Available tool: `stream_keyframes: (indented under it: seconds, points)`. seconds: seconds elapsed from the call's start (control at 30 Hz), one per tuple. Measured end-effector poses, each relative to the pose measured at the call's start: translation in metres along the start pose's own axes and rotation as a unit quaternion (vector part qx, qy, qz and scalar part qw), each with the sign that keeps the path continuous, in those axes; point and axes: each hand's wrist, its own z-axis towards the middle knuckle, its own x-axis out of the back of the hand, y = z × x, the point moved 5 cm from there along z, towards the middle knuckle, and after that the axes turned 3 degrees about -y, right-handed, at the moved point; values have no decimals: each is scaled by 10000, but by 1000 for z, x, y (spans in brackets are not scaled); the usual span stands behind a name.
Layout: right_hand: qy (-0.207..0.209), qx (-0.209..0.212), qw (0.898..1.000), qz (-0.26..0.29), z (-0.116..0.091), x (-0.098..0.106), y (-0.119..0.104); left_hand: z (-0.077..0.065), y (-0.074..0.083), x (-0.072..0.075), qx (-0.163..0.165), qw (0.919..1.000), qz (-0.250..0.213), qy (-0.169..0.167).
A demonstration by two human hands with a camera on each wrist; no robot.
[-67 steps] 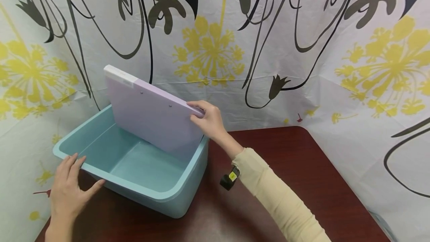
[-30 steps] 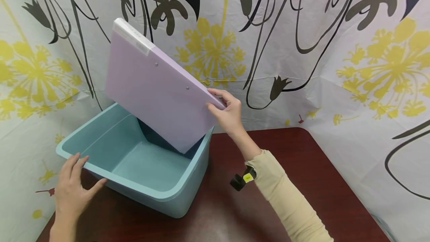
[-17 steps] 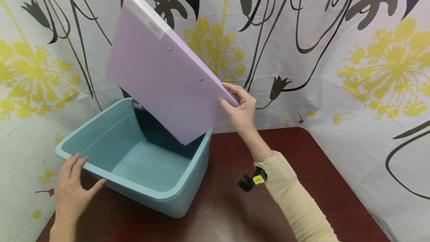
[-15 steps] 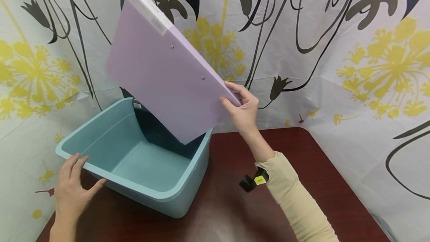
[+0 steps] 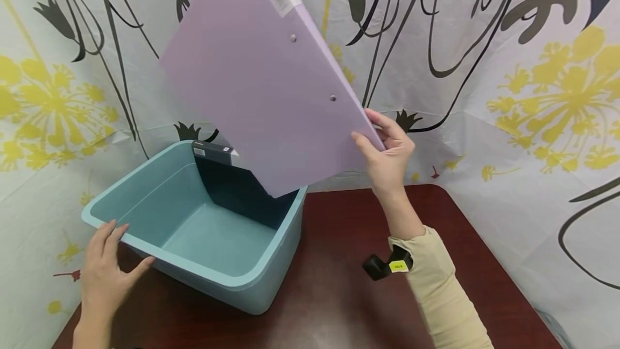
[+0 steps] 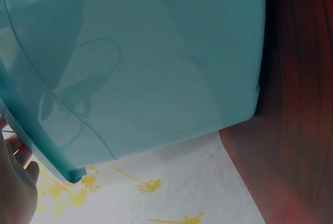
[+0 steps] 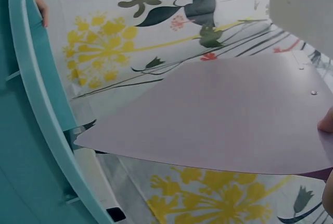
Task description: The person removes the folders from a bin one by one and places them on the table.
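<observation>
My right hand (image 5: 391, 158) pinches the spine edge of a lilac file folder (image 5: 261, 85) near its lower right end, thumb on the face towards me. The folder tilts high over the basin's back right side, its lowest corner in front of the far rim; a white label strip and two rivets show. In the right wrist view the folder (image 7: 218, 114) spans beyond the rim. A dark folder (image 5: 232, 187) with a small label leans against the far wall inside the light-blue basin (image 5: 232, 283). My left hand (image 5: 104, 271) rests its fingers on the basin's near left rim, thumb spread by the outer wall.
The basin stands on the left part of a dark red-brown wooden table (image 5: 339, 295). A white sheet (image 5: 450, 123) printed with yellow and grey flowers hangs behind and at the sides. A black wrist camera (image 5: 387, 265) hangs at my right sleeve.
My right hand has lifted the lilac folder up and to the right, out of the basin, tilting it steeper. The dark folder behind it has come into view. My left hand stays at the rim.
</observation>
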Motion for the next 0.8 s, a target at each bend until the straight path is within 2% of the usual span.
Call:
stream_keyframes:
  seconds: [0.3, 0.8]
  points:
    - [556, 93, 9973, 471, 2, 23, -13, 1, -1, -1, -19, 10000, 56, 12]
    - [953, 182, 9928, 706, -3, 52, -22, 0, 1, -1, -41, 10000, 27, 39]
